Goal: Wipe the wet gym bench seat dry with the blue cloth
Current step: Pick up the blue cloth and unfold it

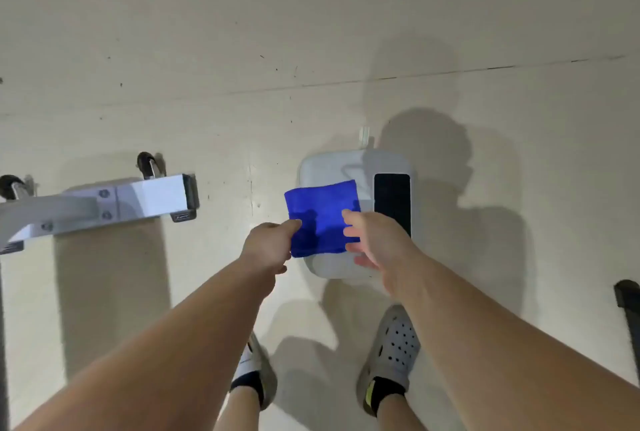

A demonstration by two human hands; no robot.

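Head: two hands [268, 245] [375, 243], apparently one cloth [320, 219]

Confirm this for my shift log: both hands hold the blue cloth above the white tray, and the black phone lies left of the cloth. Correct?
No. The head view shows the black phone right of the blue cloth, not left. The rest holds: left hand and right hand hold the cloth above the white tray.
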